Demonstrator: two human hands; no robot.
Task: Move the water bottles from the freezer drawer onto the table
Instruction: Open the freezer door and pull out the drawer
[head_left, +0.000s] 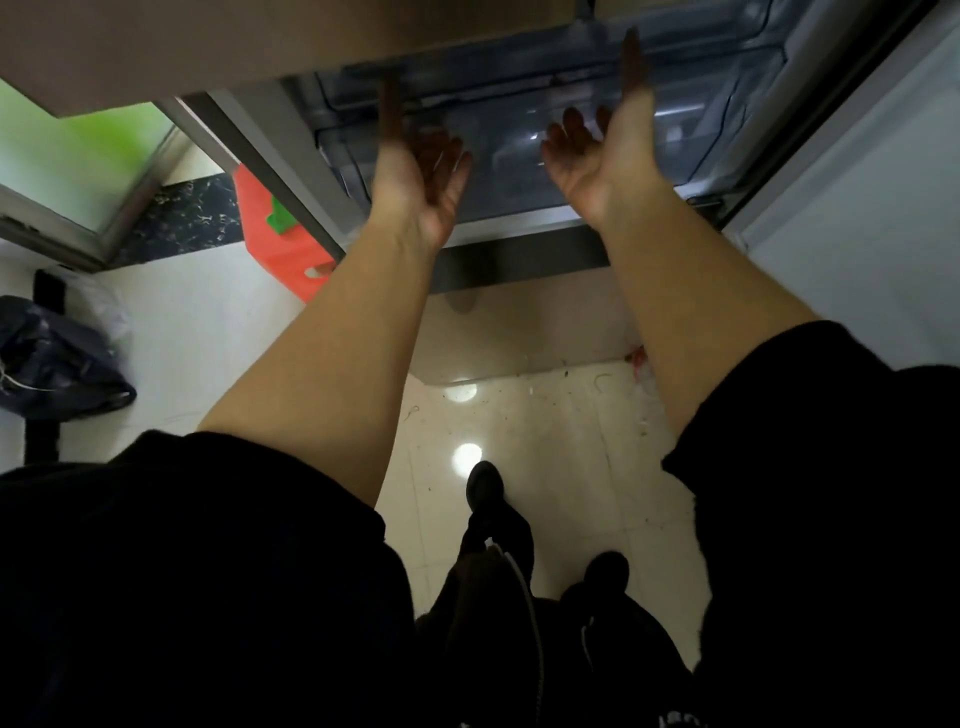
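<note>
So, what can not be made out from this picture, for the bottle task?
1. Water bottles: none recognisable in the head view. The freezer drawer interior is dim, with glare, and lies partly behind the left hand and right hand.
2. Table: outside the frame.
3. Drawer's rear: cut off by the top edge and covered by the beige panel.
4. Fingers: dark and blurred, so contact with the drawer cannot be told.

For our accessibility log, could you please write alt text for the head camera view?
A person's left hand and right hand, palms up and holding nothing, reach toward a clear plastic freezer drawer in an open fridge. A red plastic object sits on the tiled floor at left.
</note>
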